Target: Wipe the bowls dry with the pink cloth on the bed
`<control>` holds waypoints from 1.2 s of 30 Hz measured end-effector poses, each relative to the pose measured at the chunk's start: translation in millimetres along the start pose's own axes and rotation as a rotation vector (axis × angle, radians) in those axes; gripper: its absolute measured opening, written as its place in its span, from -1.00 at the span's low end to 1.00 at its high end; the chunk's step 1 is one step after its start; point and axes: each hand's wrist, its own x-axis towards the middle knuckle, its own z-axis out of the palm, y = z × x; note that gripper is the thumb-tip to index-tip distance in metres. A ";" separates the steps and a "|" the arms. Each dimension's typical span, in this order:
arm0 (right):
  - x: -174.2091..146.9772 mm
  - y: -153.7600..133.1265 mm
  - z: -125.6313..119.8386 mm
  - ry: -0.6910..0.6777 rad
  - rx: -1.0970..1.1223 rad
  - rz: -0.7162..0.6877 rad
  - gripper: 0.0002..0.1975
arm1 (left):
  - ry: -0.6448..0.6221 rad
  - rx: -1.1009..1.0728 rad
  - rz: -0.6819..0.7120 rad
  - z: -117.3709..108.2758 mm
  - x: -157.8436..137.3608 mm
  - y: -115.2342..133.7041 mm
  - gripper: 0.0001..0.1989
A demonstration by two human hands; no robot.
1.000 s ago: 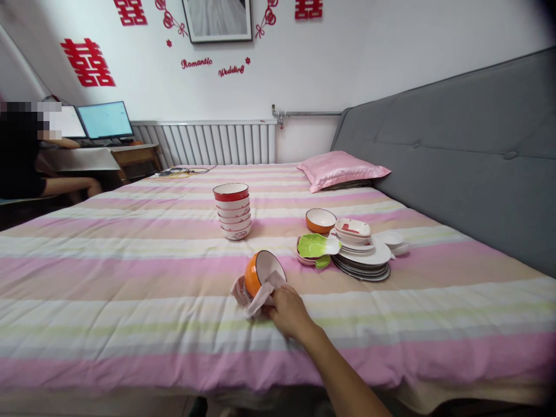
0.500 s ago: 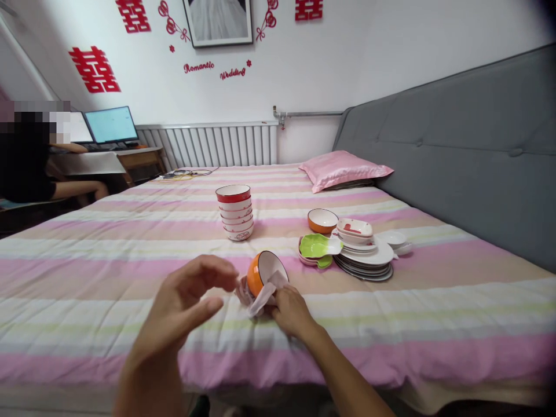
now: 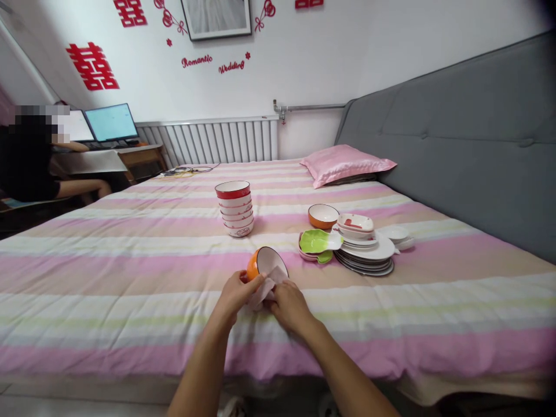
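A striped bedsheet (image 3: 130,284) carries a pile of plates (image 3: 369,263) and, left of it, a tower of red-and-white bowls (image 3: 236,211). Nearer the front edge, an orange bowl (image 3: 267,260) tilts open to the right, its left side grasped by the left hand (image 3: 237,294), while the right hand (image 3: 292,306) clutches a pale pink cloth (image 3: 258,296) against its near rim.

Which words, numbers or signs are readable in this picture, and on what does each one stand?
"Romantic": red lettering on the wall.
"Wedding": second red lettering, right of it.
"囍": large red sign on the wall, at left.
Two more red signs are cut off at the top edge.
Too small to read: monitor screens, marks on the stacked bowls.
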 end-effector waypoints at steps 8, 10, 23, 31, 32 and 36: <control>0.0 -3.5 -1.9 0.005 0.072 0.014 -0.82 | 0.044 -0.106 -0.013 14.5 1.2 -8.1 -0.58; -0.8 -6.8 -0.4 0.004 0.103 -0.012 -0.83 | 0.088 -0.141 -0.001 16.3 3.7 -11.3 -0.66; -2.5 -10.5 11.6 0.026 0.032 -0.170 -0.49 | 0.143 -0.273 0.071 3.6 10.1 -10.2 -0.51; 6.7 -2.2 11.1 -0.019 -0.027 -0.157 -0.49 | 0.094 -0.268 0.102 -9.9 9.1 -6.1 -0.51; 6.6 -2.6 11.5 -0.014 -0.029 -0.147 -0.51 | 0.079 -0.257 0.088 -10.5 10.2 -6.6 -0.50; 5.3 -3.5 13.7 -0.007 -0.044 -0.065 -0.64 | 0.101 -0.228 0.056 -15.1 11.1 0.4 -0.44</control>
